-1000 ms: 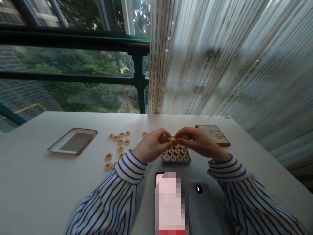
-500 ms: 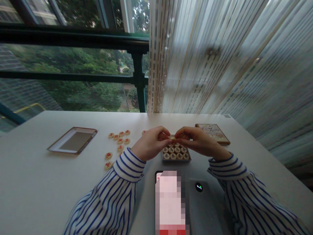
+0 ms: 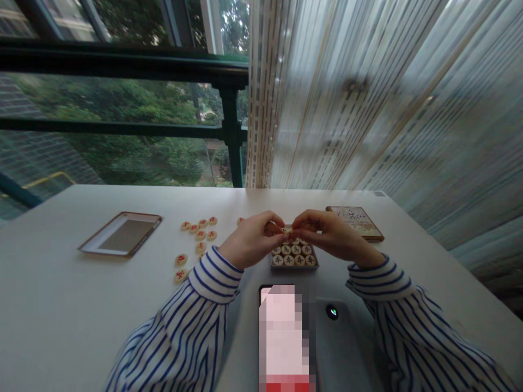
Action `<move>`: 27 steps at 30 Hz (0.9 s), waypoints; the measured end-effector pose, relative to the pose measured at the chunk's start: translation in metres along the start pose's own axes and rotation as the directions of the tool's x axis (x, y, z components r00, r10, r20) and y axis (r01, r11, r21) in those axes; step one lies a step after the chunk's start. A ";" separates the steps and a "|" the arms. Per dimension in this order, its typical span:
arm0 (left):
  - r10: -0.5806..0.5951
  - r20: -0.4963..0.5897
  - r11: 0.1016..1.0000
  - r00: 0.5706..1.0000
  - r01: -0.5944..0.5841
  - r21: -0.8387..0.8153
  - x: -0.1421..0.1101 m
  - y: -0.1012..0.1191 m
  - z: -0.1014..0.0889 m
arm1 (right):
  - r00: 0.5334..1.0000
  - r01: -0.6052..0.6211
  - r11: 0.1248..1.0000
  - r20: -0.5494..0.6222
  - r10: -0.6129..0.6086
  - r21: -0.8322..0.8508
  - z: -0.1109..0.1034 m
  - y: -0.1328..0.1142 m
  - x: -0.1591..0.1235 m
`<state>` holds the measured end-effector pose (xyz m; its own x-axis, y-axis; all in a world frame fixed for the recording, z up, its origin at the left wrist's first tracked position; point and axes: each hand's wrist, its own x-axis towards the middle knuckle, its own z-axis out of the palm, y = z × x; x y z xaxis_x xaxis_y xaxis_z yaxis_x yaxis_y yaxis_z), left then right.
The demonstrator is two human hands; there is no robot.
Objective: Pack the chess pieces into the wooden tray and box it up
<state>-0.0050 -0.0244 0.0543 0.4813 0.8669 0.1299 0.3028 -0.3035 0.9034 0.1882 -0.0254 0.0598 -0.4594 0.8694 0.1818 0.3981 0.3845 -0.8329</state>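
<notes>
My left hand (image 3: 251, 242) and my right hand (image 3: 327, 235) meet above a small tray of round game pieces (image 3: 295, 257). Both pinch one pale round piece with a red mark (image 3: 288, 229) between their fingertips, just over the tray's far rows. The tray holds several pale discs with dark characters in neat rows. More loose discs with red characters (image 3: 200, 235) lie scattered on the white table (image 3: 61, 305) to the left of my left hand.
An open box lid (image 3: 121, 234) lies at the left. A closed patterned box (image 3: 355, 222) sits at the right behind my right hand. A phone (image 3: 281, 332) and a grey device with a small light (image 3: 333, 312) lie near the front edge. Window railing and curtain stand behind.
Both hands stay together over the tray, still pinching the piece; they have shifted only slightly.
</notes>
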 end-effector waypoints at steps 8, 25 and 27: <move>-0.054 0.009 0.993 0.999 0.054 -0.104 0.001 0.000 0.004 | 0.997 -0.004 0.999 -0.072 0.007 0.037 0.002 -0.002 0.002; -0.042 -0.032 0.997 0.999 0.040 -0.066 0.000 0.001 -0.002 | 1.000 -0.003 0.998 -0.024 0.004 0.059 0.002 -0.001 0.001; -0.040 -0.033 0.997 0.999 0.038 -0.061 0.000 0.002 -0.002 | 1.000 -0.003 0.998 -0.025 0.004 0.058 0.002 -0.001 0.001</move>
<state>-0.0060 -0.0239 0.0571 0.4412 0.8910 0.1068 0.2699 -0.2453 0.9311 0.1858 -0.0257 0.0592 -0.4381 0.8784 0.1911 0.3526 0.3634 -0.8623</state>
